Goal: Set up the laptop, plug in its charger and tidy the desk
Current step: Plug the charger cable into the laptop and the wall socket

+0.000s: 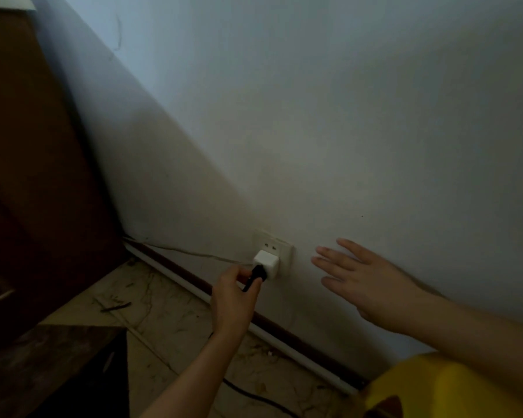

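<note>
White paint covers the wall (344, 116), and low on it sits a pale socket (277, 247) with a white charger block (266, 262) pushed into it. The left hand (233, 297) is closed around a black plug (255, 276) at the block's near face, thumb and fingers pinching it. A black cable (254, 395) trails over the tiled floor (163, 312) nearer the camera. To the right, the right hand (366, 282) is spread flat with fingers wide, holding nothing; whether it touches the wall is unclear.

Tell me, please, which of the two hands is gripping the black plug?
The left hand: its fingers close on the black plug at the white adapter. The right hand is spread open, holding nothing.
</note>
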A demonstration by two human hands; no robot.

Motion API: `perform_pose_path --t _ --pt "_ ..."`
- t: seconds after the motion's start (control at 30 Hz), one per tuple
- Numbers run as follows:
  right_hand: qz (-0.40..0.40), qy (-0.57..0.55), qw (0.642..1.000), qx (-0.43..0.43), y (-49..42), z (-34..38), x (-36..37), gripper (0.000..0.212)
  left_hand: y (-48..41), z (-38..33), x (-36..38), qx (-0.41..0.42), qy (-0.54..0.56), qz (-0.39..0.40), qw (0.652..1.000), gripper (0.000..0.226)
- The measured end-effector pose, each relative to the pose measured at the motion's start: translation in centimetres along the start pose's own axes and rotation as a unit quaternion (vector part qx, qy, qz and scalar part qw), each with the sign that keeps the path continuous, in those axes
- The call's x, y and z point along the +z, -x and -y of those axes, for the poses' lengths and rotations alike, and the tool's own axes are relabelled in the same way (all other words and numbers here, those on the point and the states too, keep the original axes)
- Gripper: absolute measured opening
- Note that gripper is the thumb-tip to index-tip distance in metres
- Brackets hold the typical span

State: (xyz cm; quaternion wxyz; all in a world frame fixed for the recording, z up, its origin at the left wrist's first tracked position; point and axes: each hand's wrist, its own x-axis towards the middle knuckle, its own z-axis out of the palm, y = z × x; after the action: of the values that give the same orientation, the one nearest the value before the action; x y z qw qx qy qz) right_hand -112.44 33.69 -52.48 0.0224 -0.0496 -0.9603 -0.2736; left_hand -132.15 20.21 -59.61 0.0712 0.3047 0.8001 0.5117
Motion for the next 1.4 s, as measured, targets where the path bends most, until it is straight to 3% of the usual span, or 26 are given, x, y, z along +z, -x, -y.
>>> perform_pose_path --t 0.53,0.87,1.03,1.23,1.4 --pt "0.004 0.010 1.000 0.012 -0.3 0.3 -0.8 0.070 0.0 0.1 1.1 0.000 0.006 -0.037 0.999 0.012" --pt "0.056 -0.039 0.997 0.045 0.6 0.5 -3.8 0.072 -0.2 -0.8 -0.4 -0.005 -0.035 0.042 0.998 0.017" --pt "0.102 -0.108 0.987 0.069 1.5 0.3 -7.2 0.073 0.8 -2.8 -3.2 -0.013 -0.073 0.103 0.992 0.044" --pt "0.070 -0.189 0.977 0.062 0.6 -1.3 -13.9 0.088 1.2 -11.8 -9.5 0.131 -0.135 0.120 0.975 0.050" --pt "0.040 -0.192 0.978 0.073 -0.5 -3.8 -22.4 0.076 0.7 -21.3 -16.4 0.266 -0.166 0.136 0.940 0.061"
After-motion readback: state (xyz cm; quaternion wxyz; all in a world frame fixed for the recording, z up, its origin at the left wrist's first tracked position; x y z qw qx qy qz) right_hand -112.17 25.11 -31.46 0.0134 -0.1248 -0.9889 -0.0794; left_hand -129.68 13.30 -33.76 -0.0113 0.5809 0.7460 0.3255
